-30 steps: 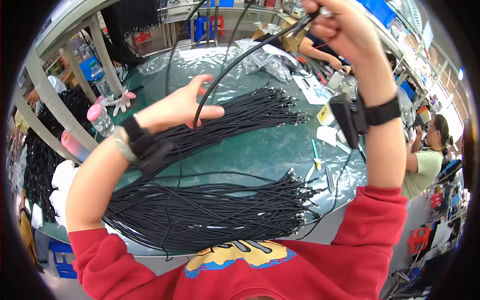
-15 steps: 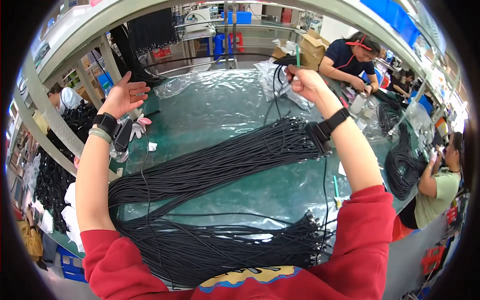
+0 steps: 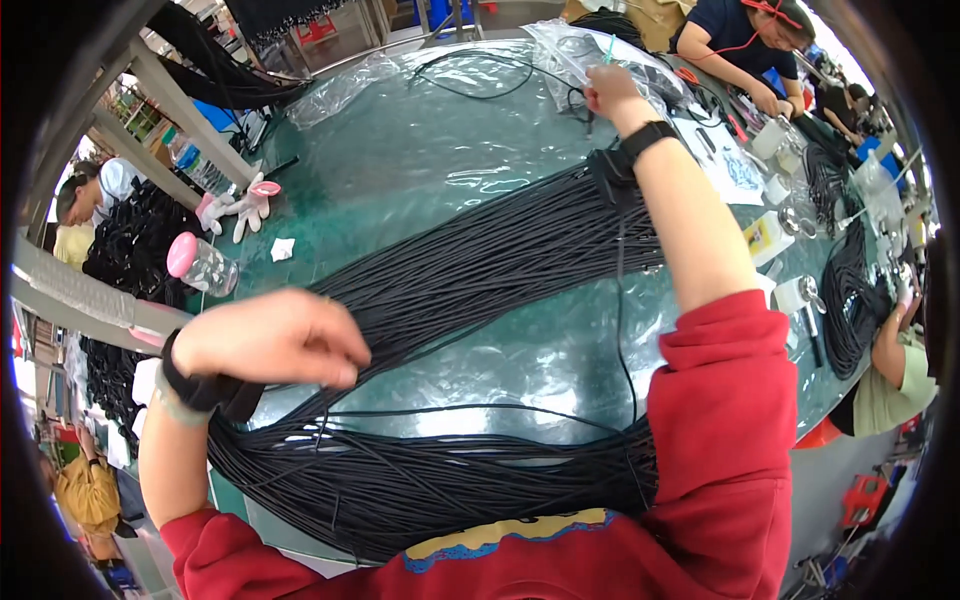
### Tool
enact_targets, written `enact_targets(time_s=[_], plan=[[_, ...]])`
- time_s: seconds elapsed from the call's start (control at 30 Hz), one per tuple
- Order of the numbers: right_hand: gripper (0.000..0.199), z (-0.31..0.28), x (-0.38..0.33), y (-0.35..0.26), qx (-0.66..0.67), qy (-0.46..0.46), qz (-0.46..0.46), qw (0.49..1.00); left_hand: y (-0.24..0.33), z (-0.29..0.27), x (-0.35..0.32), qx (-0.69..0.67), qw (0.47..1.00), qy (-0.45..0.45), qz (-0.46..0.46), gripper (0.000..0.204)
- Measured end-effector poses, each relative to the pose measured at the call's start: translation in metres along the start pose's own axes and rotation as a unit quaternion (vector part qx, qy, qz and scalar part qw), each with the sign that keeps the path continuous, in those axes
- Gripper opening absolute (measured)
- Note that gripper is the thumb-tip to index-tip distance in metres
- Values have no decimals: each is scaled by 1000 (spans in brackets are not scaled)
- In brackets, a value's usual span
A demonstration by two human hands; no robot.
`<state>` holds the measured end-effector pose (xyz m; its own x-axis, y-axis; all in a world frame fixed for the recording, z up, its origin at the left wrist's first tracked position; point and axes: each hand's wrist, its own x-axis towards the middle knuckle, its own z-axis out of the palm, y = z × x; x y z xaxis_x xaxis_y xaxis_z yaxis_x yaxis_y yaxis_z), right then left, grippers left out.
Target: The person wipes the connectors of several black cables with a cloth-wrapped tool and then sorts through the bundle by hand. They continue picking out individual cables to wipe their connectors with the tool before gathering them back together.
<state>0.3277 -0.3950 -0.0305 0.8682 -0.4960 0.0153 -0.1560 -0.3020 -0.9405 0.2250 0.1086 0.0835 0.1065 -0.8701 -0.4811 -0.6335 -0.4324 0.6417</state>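
Observation:
My right hand (image 3: 613, 92) is closed in a fist at the far side of the table, with a thin teal-green stick (image 3: 611, 46) poking up from it. A loose black cable (image 3: 480, 96) curls across the far tabletop and runs up to this fist; whether the fingers grip it too is hidden. My left hand (image 3: 275, 340) hovers over the near left end of a long bundle of black cables (image 3: 470, 250), its fingers loosely bent and nothing visible in them. A second bundle of black cables (image 3: 430, 480) lies close to my body.
The green table (image 3: 400, 180) has clear plastic sheeting on it. At left are white gloves (image 3: 245, 208), a pink-lidded jar (image 3: 205, 266) and a metal post (image 3: 190, 115). Bottles (image 3: 770, 235) stand at right. Co-workers (image 3: 745, 50) sit at the far right and right edges.
My left hand has come down and inward from the upper left to above the cables. My right fist still holds the stick and has reached farther away. The whole view has shifted.

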Motion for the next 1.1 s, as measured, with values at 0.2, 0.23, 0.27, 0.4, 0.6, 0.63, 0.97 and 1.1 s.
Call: enact_targets(time_s=[0.2, 0.23, 0.27, 0.4, 0.6, 0.63, 0.97, 1.1], plan=[[18, 48, -165, -102, -134, -97, -42, 985, 48, 51, -117, 6, 992, 101, -74, 23], [20, 54, -185, -106, -225, -149, -139, 953, 52, 58, -129, 13, 985, 123, -122, 23], [21, 63, -205, -106, -306, -197, -237, 901, 47, 67, -133, 5, 983, 125, -136, 23], [19, 149, -315, -104, -387, -312, -391, 775, 1, 141, -121, 206, 918, 321, -110, 22], [21, 236, -382, -72, -302, -374, -500, 721, -46, 193, -75, 256, 875, 395, -115, 19], [15, 246, -387, -73, -279, -389, -511, 714, -54, 193, -77, 229, 889, 369, -146, 19], [11, 286, -372, -66, -347, -335, -505, 716, -64, 194, -89, 192, 912, 344, -118, 21], [9, 226, -350, -52, -431, -293, -508, 686, -62, 201, -94, 168, 920, 328, -133, 25]])
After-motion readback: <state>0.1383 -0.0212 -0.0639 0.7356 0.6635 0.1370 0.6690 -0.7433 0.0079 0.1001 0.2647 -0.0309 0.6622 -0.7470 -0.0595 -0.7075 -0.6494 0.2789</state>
